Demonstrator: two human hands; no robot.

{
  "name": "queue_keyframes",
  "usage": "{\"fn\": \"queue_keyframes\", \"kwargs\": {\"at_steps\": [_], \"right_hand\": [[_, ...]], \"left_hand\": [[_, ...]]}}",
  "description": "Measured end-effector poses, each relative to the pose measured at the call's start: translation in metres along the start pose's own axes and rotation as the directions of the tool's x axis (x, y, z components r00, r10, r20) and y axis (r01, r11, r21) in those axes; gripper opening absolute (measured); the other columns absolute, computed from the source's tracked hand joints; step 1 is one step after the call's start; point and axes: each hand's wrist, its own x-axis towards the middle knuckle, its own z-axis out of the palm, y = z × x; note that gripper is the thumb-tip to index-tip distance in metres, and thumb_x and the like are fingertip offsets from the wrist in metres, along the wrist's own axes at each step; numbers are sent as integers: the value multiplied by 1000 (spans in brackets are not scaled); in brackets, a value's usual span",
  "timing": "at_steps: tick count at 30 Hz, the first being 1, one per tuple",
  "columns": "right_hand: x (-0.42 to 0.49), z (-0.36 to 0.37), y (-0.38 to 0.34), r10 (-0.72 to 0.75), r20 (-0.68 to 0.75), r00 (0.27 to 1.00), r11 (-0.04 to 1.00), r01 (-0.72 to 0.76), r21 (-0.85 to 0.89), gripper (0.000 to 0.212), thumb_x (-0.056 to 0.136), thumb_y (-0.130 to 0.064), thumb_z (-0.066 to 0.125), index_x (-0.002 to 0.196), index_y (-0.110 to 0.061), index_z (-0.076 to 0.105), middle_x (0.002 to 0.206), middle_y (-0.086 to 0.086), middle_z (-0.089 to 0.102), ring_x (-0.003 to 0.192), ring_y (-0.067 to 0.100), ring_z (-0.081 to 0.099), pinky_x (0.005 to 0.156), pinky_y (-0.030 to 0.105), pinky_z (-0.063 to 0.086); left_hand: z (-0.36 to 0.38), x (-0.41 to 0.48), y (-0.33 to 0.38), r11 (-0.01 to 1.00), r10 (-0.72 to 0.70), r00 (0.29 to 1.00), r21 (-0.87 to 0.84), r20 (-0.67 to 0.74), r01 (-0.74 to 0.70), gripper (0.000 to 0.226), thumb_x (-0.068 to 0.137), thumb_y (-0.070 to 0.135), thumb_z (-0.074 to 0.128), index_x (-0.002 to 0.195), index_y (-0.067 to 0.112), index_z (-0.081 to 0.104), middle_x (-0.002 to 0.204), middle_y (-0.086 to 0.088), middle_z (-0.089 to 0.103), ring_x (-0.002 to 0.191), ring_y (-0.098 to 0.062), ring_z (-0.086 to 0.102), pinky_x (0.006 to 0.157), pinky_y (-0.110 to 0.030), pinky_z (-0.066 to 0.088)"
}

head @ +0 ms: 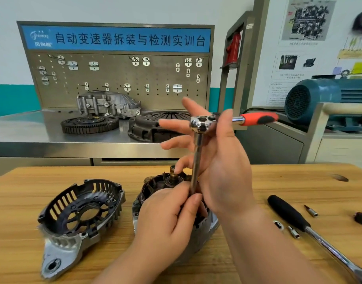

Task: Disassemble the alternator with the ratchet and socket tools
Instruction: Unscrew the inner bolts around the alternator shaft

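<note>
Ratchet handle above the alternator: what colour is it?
The ratchet handle is red with black insets; head view shows it.

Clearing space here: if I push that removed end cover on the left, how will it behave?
The end cover looks like rigid cast metal, so probably won't flex. Hollow and slotted, it is likely light for its size. With its mounting ear sticking out, it may pivot when pushed.

Beyond the wooden table (299, 181) a steel bench (32, 130) carries an aluminium housing (106, 104), a toothed flywheel (90, 124) and a clutch cover (147, 126) before a pegboard (118, 78) under a blue sign (118, 38), with a blue motor (319, 97), wall posters (311, 21) and what may be a red extinguisher (233, 49) to the right.
</note>
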Motion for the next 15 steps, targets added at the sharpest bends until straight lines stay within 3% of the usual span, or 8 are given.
{"fn": "queue_keyframes", "kwargs": {"at_steps": [3,5,7,9,10,12,15], "right_hand": [[3,0,-6,-195,-15,981,959,187,-211,34,96,-41,45,127,-33,53,111,-4,69,86,16,66,56,26,55],[10,1,-13,-235,5,972,891,217,-400,33,96,-24,51,129,-24,55,105,-13,66,88,7,65,66,20,54],[10,2,-14,-296,58,953,846,290,-447,38,94,-12,57,131,-18,54,109,-16,60,97,3,62,79,29,55],[1,4,-10,-402,109,909,820,410,-400,44,93,-12,59,135,-22,48,116,-16,60,106,5,59,85,40,55],[-1,5,-9,-385,107,917,849,398,-347,45,93,-21,60,135,-27,47,115,-21,62,105,2,60,83,33,55],[-1,6,-10,-301,73,951,918,310,-247,37,95,-33,54,131,-35,50,120,-21,64,103,4,64,70,23,55],[1,2,-10,-122,32,992,992,123,-31,36,97,-34,39,132,-30,48,125,1,66,95,20,68,57,28,55]], "left_hand": [[1,1,0,999,-32,999,16,-30,32,21,91,42,39,88,30,56,72,21,60,63,5,54,56,-7,36],[3,1,1,999,-37,998,24,-48,38,15,89,42,40,85,35,53,72,20,61,63,3,55,54,-10,36],[6,1,1,999,-44,996,22,-73,46,11,87,39,42,78,43,48,62,19,55,60,-1,54,56,-14,39],[9,0,0,997,-75,994,24,-83,77,17,86,41,41,75,52,47,62,21,54,57,-1,54,55,-17,42],[8,0,0,996,-59,993,63,-99,65,19,88,42,41,75,56,45,65,26,55,57,5,53,54,-11,41],[6,-1,-1,996,-31,997,77,-71,36,20,92,43,39,75,49,46,67,27,55,59,8,52,55,-7,37],[1,-1,-1,1000,-25,999,11,-42,26,32,96,42,35,73,31,53,67,20,57,60,1,54,54,-13,36]]}}
